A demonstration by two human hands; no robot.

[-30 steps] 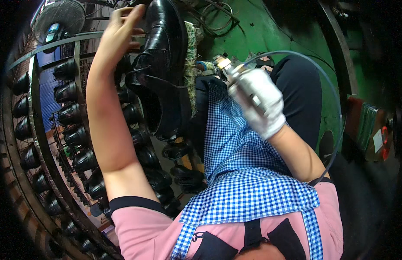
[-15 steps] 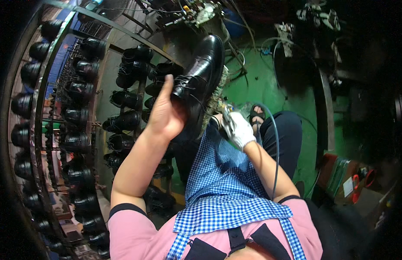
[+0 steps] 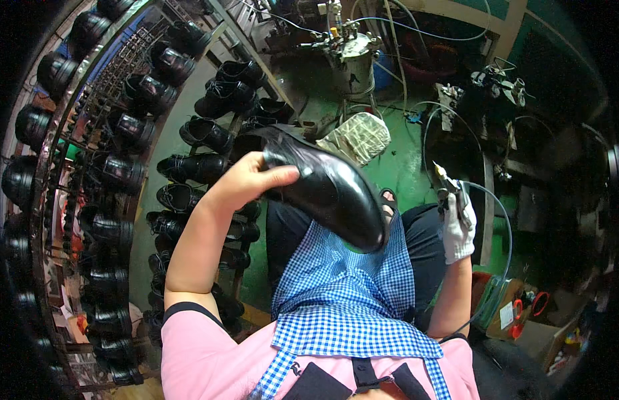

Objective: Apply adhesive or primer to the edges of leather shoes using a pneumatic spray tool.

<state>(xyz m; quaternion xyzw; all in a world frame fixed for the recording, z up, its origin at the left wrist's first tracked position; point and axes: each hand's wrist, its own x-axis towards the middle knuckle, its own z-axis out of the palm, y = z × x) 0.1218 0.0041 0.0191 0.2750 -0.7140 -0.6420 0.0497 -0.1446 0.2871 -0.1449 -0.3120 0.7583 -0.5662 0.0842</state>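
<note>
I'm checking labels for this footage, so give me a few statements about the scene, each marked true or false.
1. The left hand holds a black shoe. True.
2. The right hand holds a tool with a hose attached. True.
3. Both hands are bare. False: the right one wears a white glove.
4. Both hands grip the same shoe. False: only the left does; the right is well apart from it.
5. The apron is blue-and-white checked. True.
</note>
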